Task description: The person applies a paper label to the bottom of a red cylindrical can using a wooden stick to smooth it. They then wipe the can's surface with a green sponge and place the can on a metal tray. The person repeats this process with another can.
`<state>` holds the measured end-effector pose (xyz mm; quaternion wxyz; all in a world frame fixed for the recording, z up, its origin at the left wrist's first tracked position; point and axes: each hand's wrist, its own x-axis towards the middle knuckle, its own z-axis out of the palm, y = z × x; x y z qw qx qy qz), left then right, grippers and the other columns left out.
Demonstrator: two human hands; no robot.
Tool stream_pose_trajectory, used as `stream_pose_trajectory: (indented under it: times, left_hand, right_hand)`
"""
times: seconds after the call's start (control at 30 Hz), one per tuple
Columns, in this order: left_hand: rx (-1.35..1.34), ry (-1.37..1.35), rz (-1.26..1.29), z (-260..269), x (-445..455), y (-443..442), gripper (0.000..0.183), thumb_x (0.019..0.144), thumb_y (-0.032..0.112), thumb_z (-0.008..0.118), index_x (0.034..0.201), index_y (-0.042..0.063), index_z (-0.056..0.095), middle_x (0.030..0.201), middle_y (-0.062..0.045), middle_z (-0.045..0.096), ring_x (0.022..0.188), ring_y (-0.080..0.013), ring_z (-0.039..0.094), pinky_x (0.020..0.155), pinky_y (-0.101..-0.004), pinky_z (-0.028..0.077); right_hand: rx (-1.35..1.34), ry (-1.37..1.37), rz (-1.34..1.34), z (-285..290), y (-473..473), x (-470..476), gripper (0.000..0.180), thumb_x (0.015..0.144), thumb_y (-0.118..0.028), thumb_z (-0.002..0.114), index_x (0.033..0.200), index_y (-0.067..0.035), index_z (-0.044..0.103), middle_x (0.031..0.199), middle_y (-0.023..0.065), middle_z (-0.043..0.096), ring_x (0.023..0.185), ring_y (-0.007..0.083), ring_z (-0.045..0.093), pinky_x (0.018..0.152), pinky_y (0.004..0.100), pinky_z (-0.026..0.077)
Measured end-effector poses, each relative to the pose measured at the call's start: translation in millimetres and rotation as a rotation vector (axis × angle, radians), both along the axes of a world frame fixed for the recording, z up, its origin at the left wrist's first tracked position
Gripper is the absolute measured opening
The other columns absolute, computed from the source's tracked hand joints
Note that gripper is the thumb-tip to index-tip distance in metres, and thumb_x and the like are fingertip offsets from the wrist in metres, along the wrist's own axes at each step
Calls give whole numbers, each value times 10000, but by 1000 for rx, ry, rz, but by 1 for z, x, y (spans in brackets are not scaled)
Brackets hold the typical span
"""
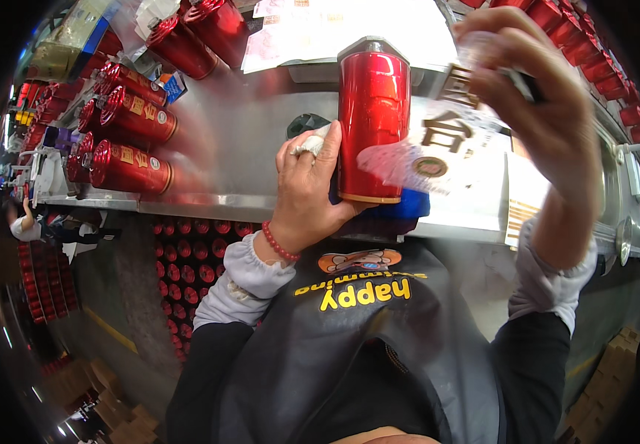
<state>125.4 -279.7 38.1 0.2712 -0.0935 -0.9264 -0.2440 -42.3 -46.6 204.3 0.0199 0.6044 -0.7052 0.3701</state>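
A glossy red cylindrical bottle (374,122) with a gold rim lies before me on a blue support (415,203). My left hand (311,183) holds its left side and lower end, with a crumpled white wad (313,143) tucked at the fingers. Raised at the right, my right hand (542,83) is blurred and pinches a clear film decal (446,133) bearing large gold-brown characters and a round seal. The film's lower left part lies over the bottle's lower right side; whether it is stuck there I cannot tell.
Red bottles with gold lettering (131,166) lie along the left of the metal worktable (231,139). Printed sheets (298,39) are at the far edge, and white sheets (464,211) at the right. A dark faceted stopper (306,124) sits beyond my left hand. A person (37,225) is far left.
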Motion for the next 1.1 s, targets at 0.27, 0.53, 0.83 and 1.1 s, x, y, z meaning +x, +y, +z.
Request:
stream_pose_trajectory:
  times: [0.27, 0.53, 0.83, 1.1]
  left_hand:
    - [128, -41, -65, -18, -2, -4, 1029, 799, 468, 848, 1507, -105, 367, 1357, -245, 589, 1254, -389, 569, 1099, -492, 391]
    - [625, -7, -301, -8, -2, -11, 800, 969, 510, 635, 1551, 16, 395, 1560, -255, 379, 1436, -400, 357, 1176, -474, 264]
    - [286, -33, -297, 7, -35, -18, 631, 966, 517, 628, 1456, 121, 586, 1553, -252, 385, 1409, -376, 372, 1188, -460, 243]
    - [226, -45, -246, 8, -33, -19, 693, 949, 568, 626, 1475, 120, 565, 1567, -255, 376, 1408, -380, 376, 1184, -462, 244]
  right_hand:
    - [-84, 48, -311, -116, -58, -15, 189, 912, -200, 769, 941, -59, 646, 1146, 70, 622, 1004, 194, 660, 795, 346, 578]
    - [-119, 124, -305, -117, -60, -19, 245, 915, -254, 770, 901, -61, 619, 1137, 92, 631, 1005, 228, 663, 805, 340, 575]
    - [-257, -125, -439, -112, -67, -10, 234, 930, -168, 688, 1089, -4, 636, 1088, 206, 619, 964, 390, 649, 795, 437, 519]
    - [-134, 77, -393, -135, -37, 36, 523, 916, -150, 722, 1425, -167, 608, 1452, 162, 473, 1193, 317, 555, 992, 424, 516]
